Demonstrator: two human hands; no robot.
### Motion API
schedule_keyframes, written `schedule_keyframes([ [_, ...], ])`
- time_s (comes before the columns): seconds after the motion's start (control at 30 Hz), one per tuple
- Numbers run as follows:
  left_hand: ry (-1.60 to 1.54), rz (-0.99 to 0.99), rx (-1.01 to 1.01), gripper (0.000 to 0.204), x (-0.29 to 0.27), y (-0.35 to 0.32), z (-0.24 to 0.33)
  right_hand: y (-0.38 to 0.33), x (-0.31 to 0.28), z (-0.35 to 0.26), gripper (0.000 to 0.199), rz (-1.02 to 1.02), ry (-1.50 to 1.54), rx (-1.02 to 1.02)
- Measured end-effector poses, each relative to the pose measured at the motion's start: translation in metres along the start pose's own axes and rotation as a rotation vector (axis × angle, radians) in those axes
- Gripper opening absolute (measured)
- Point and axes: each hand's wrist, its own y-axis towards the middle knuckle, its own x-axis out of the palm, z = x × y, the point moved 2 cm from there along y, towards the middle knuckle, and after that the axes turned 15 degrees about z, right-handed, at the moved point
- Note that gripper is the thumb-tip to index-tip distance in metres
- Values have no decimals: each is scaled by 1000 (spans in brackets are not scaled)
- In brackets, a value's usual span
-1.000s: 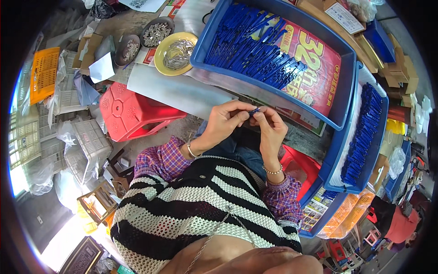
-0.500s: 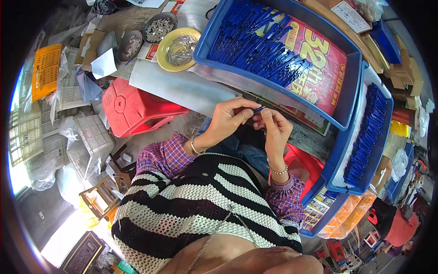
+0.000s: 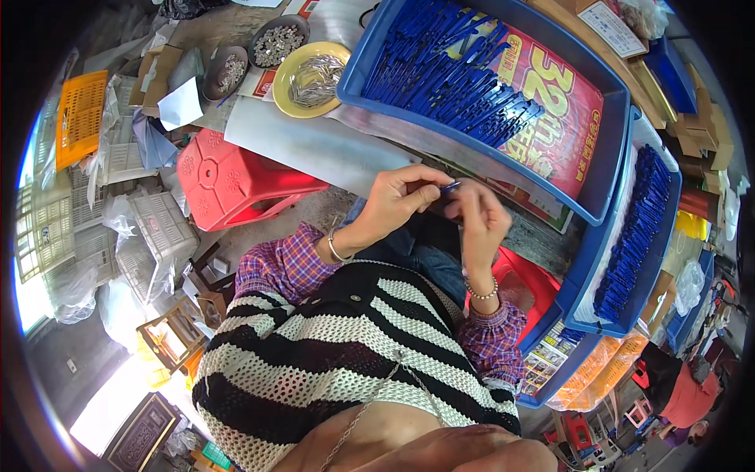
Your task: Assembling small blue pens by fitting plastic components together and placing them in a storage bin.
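Note:
My left hand (image 3: 403,201) pinches a small, slim dark blue piece (image 3: 450,187) between thumb and forefinger. Only one end of that piece sticks out of the fingers, so its exact kind cannot be made out. Close by on the right, my right hand (image 3: 481,214) has bent fingers smeared by motion; whether it holds anything is not visible. Beyond both hands stands a blue tray (image 3: 472,140) with many slim dark blue pieces (image 3: 440,71) lying in rows over a red printed sheet (image 3: 562,118).
A yellow bowl (image 3: 340,52) of thin silver metal pieces and two dark bowls (image 3: 255,43) of small metal parts stand at the far left of the bench. A second blue tray (image 3: 586,295) of blue pieces is at right. A red stool (image 3: 208,173) stands left.
My right hand has drawn slightly away to the right from the blue piece, and its fingers have blurred. My left hand stays nearly in place, still pinching the piece.

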Motion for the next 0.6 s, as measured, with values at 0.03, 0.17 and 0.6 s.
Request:
schedule_keyframes([
  [0.03,0,-11,-25,17,0,-1,3,1,-2,-2,14,69,74,92],
  [0.17,6,-25,-70,16,1,-1,2,1,2,-5,16,-23,-82,14],
  [0.6,6,-36,-103,15,0,-2,4,5,-11,-3,14,-91,-133,47],
])
